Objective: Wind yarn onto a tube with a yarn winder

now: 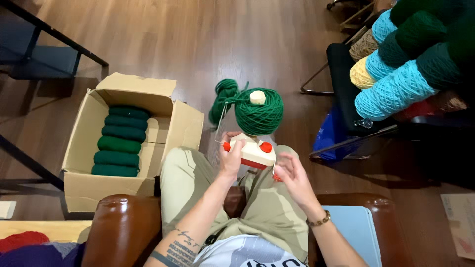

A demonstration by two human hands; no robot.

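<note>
The left hand (230, 159) grips the winder (252, 152) body on the person's lap; the right hand (292, 174) pinches its red crank. A green yarn ball (259, 111) sits atop it. A box (81, 148) of green skeins lies left.

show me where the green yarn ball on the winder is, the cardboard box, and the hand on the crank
green yarn ball (262, 117), head view, on its wound side.
cardboard box (81, 190), head view, on its front wall.
right hand (293, 177), head view, on the back of the hand.
</note>
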